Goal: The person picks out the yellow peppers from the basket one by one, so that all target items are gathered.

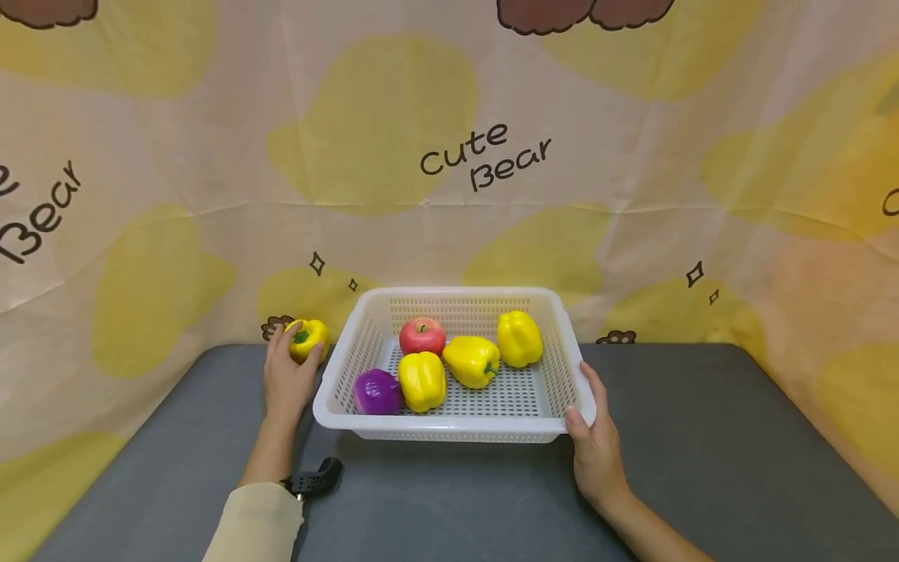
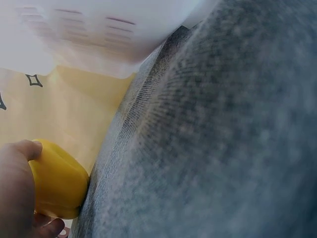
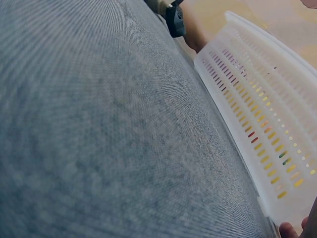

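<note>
between my left thumb and fingers sits a yellow bell pepper [image 1: 316, 336], its green stem turned toward the fingers. my left hand [image 1: 288, 378] is curled round it, thumb on the side nearer the basket, and by the left wrist view the pepper touches the grey table [image 1: 421, 507]. back from those fingers, toward me, a black wrist device [image 1: 319, 478] lies by the cuff of a cream sleeve [image 1: 256, 523].

just right of my left fingers is the white basket [image 1: 449, 424]. my right hand [image 1: 598, 457] pinches its near right corner, thumb over the rim and the fingers along the outer wall; whether the base rests fully on the table i cannot tell. inside, nearest my left fingers, is a purple round vegetable [image 1: 375, 393], with a blocky yellow pepper [image 1: 422, 382] beside it. behind that pepper is a red apple [image 1: 423, 336], and a tilted yellow pepper [image 1: 469, 361] points its stem toward my right fingers. closest to my right fingertips, near the right wall, is an upright-looking yellow pepper [image 1: 520, 339]. beyond both hands hangs a patterned cloth [image 1: 421, 250].
</note>
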`<state>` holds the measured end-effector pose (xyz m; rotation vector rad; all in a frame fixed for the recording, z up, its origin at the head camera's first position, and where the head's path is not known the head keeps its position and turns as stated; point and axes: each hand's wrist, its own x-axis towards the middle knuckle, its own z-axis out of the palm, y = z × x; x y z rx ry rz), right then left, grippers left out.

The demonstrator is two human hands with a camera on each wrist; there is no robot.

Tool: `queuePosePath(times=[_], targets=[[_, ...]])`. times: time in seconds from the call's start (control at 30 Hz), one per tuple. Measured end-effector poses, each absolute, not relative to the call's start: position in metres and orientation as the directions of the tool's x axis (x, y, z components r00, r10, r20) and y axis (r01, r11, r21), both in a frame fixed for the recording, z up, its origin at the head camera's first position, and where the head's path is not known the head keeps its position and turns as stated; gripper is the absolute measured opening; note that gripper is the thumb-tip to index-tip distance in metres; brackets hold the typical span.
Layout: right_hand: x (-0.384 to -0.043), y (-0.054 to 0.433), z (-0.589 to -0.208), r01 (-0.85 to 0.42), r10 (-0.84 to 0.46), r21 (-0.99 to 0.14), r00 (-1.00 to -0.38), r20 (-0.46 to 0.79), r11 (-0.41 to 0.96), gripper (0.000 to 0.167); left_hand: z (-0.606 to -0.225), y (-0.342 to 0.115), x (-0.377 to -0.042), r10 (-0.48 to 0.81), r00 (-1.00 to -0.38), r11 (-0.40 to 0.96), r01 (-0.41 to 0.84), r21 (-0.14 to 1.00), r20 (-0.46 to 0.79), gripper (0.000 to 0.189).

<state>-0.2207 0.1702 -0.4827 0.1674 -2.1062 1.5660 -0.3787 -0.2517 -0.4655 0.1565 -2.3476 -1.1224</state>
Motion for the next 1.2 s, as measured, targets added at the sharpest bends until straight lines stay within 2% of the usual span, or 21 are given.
queuePosePath(times=[0.37,0.63,0.8,0.97,1.2], targets=[[-0.220,0.171,-0.483,-0.384,0.195,-0.859,-0.864,0.463,0.340,0.064,-0.456,-0.257,-0.374,-0.316,-0.868,0.618,0.117,0.777,0.382,0.058],[-0.219,0.170,-0.481,-0.385,0.187,-0.854,-0.865,0.466,0.351,0.064,-0.441,-0.263,-0.367,-0.320,-0.877,0.624,0.090,0.776,0.359,0.049],[-0.220,0.170,-0.482,-0.392,0.184,-0.855,-0.864,0.469,0.339,0.064,-0.428,-0.261,-0.360,-0.313,-0.856,0.642,0.128,0.756,0.411,0.042],[-0.220,0.170,-0.483,-0.391,0.184,-0.855,-0.864,0.469,0.342,0.064,-0.411,-0.253,-0.353,-0.310,-0.829,0.637,0.181,0.749,0.465,0.044],[-0.220,0.170,-0.483,-0.397,0.186,-0.851,-0.860,0.476,0.344,0.064,-0.380,-0.236,-0.338,-0.229,-0.863,0.676,0.192,0.712,0.450,0.048]])
